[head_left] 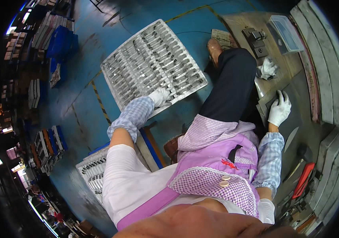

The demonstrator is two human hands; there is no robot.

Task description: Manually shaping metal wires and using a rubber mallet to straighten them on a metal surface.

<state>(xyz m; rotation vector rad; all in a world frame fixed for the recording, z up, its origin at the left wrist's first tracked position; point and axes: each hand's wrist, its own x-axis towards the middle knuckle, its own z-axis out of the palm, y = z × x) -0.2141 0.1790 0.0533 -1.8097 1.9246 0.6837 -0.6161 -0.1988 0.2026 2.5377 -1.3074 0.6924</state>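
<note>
A white tray [110, 75] packed with rows of slim metal parts [153, 55] stands in front of me, to the left. My left hand [160, 97], in a white glove, reaches over its near edge. Its thumb and fingers look spread around the ends of the nearest parts; whether they touch one is too small to tell. To the right, my gloved right hand [280, 109] rests open on a dark sheet [296, 99] on the workbench, fingers stretched out and nothing in them.
On the bench [237, 22] are a dark metal fixture [255, 41], a clear plastic box [286, 33], a crumpled white cloth [267, 68] and a red-handled tool [303, 180]. Long grey slabs [316, 59] line the right side. A second tray [83, 166] stands by my left elbow; blue bins [62, 43] stand beyond.
</note>
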